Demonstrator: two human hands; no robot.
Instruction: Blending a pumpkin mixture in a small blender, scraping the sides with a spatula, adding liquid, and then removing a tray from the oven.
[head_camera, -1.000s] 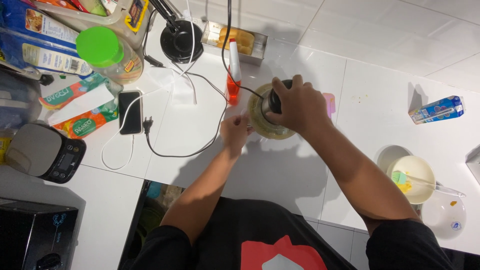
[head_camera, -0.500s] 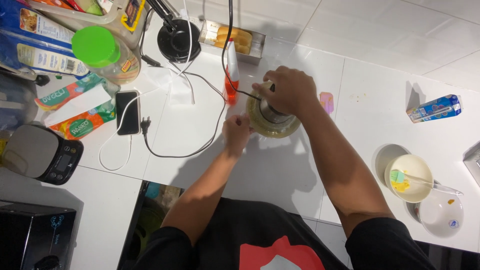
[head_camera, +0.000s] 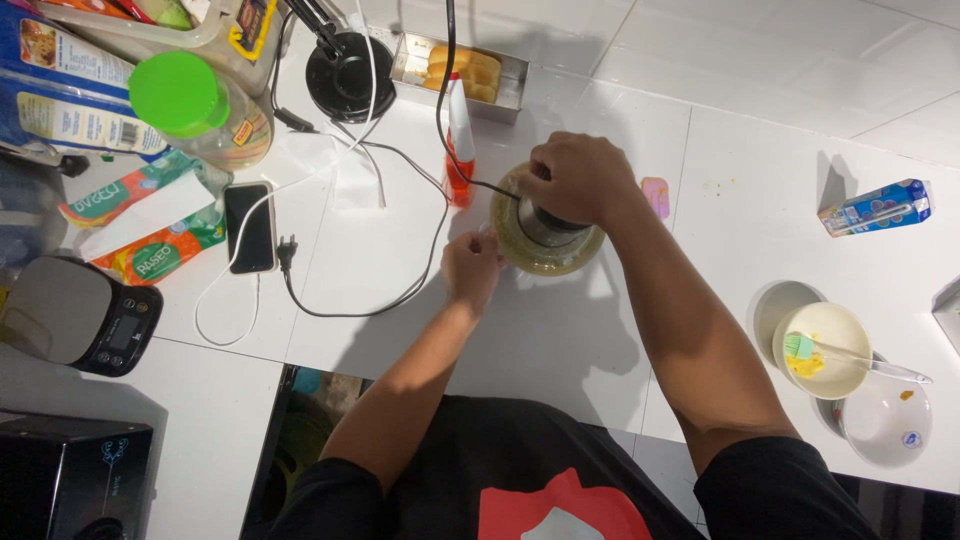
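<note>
Head view: the right hand (head_camera: 578, 178) is closed down over the dark motor top (head_camera: 545, 215) of a small chopper bowl (head_camera: 545, 240) standing mid-surface, a grip that seems meant to press or turn the top, while the left hand (head_camera: 470, 265) is curled against the bowl's near-left side, apparently to steady it; the black cord (head_camera: 440, 90) runs away from the top past a red spray bottle (head_camera: 459, 160) just beside the bowl. The white surface (head_camera: 700, 200) also carries a phone (head_camera: 250, 228), a kitchen scale (head_camera: 75, 315), a green-lidded jar (head_camera: 195, 105), a small metal tray (head_camera: 455, 70), a cream bowl (head_camera: 825, 350) with a brush and a small carton (head_camera: 875, 207), with white tiles beyond.
</note>
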